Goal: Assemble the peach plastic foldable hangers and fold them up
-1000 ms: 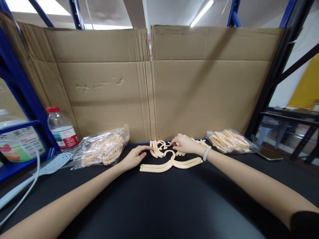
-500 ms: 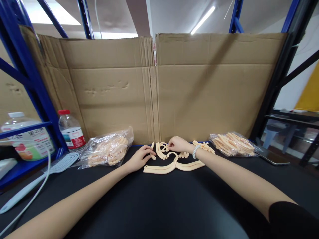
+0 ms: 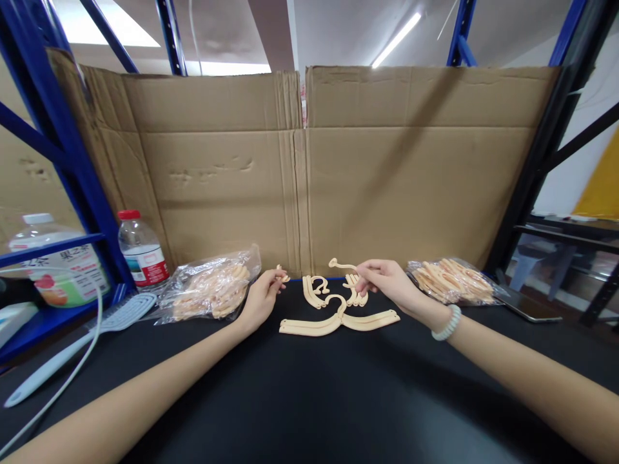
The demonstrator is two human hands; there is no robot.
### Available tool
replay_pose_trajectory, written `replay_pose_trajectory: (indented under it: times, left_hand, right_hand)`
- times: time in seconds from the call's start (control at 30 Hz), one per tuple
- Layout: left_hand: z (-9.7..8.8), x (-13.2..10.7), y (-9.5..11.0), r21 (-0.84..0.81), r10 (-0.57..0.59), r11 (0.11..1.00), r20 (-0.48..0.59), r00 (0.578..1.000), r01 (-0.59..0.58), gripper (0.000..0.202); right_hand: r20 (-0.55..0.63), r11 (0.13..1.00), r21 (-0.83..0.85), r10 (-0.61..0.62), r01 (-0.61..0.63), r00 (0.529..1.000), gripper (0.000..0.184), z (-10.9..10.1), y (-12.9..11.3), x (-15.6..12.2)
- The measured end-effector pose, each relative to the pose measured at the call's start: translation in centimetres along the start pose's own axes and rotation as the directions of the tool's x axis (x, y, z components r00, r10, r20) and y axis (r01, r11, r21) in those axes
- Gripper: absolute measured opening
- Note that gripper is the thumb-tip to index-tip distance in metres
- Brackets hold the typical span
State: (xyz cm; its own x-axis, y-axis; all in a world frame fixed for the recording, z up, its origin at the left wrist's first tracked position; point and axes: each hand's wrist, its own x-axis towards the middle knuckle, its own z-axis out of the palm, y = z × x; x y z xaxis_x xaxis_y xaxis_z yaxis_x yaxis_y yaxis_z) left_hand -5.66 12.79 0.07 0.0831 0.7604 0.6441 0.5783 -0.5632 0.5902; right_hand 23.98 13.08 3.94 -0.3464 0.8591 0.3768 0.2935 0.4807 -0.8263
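My left hand (image 3: pixel 262 298), closed and raised beside the left plastic bag, pinches a beige hanger arm (image 3: pixel 280 273), seen nearly end-on. In my right hand (image 3: pixel 387 283) is a slim beige hanger hook (image 3: pixel 344 265), its curled end pointing left. Below and between the hands, a beige folding hanger (image 3: pixel 309 327) lies spread on the black table (image 3: pixel 309 399), its hook toward the cardboard. Just behind it are loose hanger arms (image 3: pixel 312 293), another hook (image 3: pixel 319 285) and more pieces (image 3: pixel 356 295) partly covered by my right fingers.
Clear bags of beige hanger parts lie at left (image 3: pixel 210 290) and right (image 3: pixel 452 280). A hairbrush (image 3: pixel 128 316), white cable (image 3: pixel 91 354) and red-capped bottle (image 3: pixel 142 254) are at left. A phone (image 3: pixel 529 306) lies at right. Cardboard (image 3: pixel 411 174) walls the back.
My left hand has lifted the hanger arm off the table and moved left and up. My right hand has moved right, now holding a hook in the air. The spread hanger stays put.
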Motion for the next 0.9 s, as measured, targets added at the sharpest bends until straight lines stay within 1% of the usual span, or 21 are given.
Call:
replay_pose_trajectory:
  times: [0.07,0.17,0.23,0.33,0.37,0.4,0.47,0.53,0.6,0.63,0.7,0.73,0.77,0.8,0.83,0.9]
  left_hand:
    - [-0.2,0.4,1.5,-0.038,0.008,0.999,-0.024,1.000,-0.009,0.021]
    - [-0.4,0.7,4.5,-0.076,0.041,0.996,-0.040,0.998,-0.044,0.025]
    - [-0.1,0.0,6.2,-0.100,0.073,0.992,-0.023,0.997,-0.075,0.022]
    - [1.1,-2.2,7.7,-0.145,0.116,0.984,0.073,0.991,-0.105,0.009]
    - [1.6,-3.2,7.9,-0.194,0.111,0.977,0.118,0.987,-0.086,0.008]
    - [2.1,-4.2,8.1,-0.244,0.091,0.968,0.135,0.987,-0.056,0.011]
    - [2.9,-5.8,8.4,-0.351,0.043,0.936,0.177,0.983,0.022,0.021]
    - [3.6,-6.7,8.6,-0.496,-0.033,0.858,0.205,0.978,0.133,0.028]
    - [3.9,-7.0,8.8,-0.610,-0.121,0.748,0.262,0.957,0.262,0.030]
    - [4.0,-7.0,8.8,-0.640,-0.159,0.700,0.291,0.943,0.316,0.033]
    - [4.0,-6.8,8.8,-0.649,-0.212,0.644,0.358,0.910,0.405,0.043]
    - [4.0,-6.7,8.7,-0.633,-0.230,0.636,0.390,0.891,0.441,0.045]
    - [4.0,-6.7,8.7,-0.608,-0.243,0.638,0.422,0.874,0.471,0.041]
    - [4.0,-6.6,8.6,-0.582,-0.249,0.648,0.449,0.858,0.492,0.033]
    - [3.9,-6.7,8.6,-0.558,-0.252,0.664,0.461,0.851,0.498,0.025]
    - [3.9,-6.7,8.7,-0.530,-0.251,0.701,0.443,0.861,0.477,0.017]
  right_hand:
    - [-0.014,0.987,0.156,0.044,-0.042,0.999,0.035,-0.4,-0.6,-1.9]
    - [-0.045,0.923,0.381,0.080,-0.057,0.996,0.033,-0.1,-0.7,-4.0]
    - [-0.072,0.898,0.439,0.070,-0.031,0.995,0.030,0.7,-0.3,-5.0]
    - [-0.044,0.889,0.454,0.084,-0.055,0.995,0.029,2.1,0.6,-6.0]
    - [-0.025,0.892,0.447,0.092,-0.071,0.995,0.029,2.5,0.8,-6.2]
    - [-0.006,0.895,0.440,0.091,-0.079,0.996,0.030,2.9,1.0,-6.4]
    - [0.021,0.896,0.438,0.065,-0.068,0.998,0.033,3.3,1.3,-6.8]
    - [0.046,0.893,0.448,0.031,-0.049,0.998,0.036,3.6,1.4,-7.2]
    - [0.069,0.888,0.458,0.011,-0.041,0.998,0.039,3.7,1.5,-7.5]
    - [0.082,0.886,0.462,0.011,-0.048,0.997,0.041,3.7,1.5,-7.6]
    - [0.115,0.877,0.473,0.034,-0.084,0.993,0.051,3.8,1.6,-7.8]
    - [0.127,0.870,0.481,0.054,-0.109,0.990,0.055,3.8,1.7,-7.8]
    - [0.131,0.862,0.489,0.076,-0.131,0.988,0.055,3.8,1.7,-7.8]
    - [0.126,0.855,0.497,0.097,-0.147,0.987,0.051,3.7,1.7,-7.7]
    - [0.114,0.853,0.500,0.110,-0.152,0.987,0.042,3.7,1.7,-7.6]
    - [0.083,0.865,0.482,0.113,-0.139,0.990,0.022,3.6,1.5,-7.5]
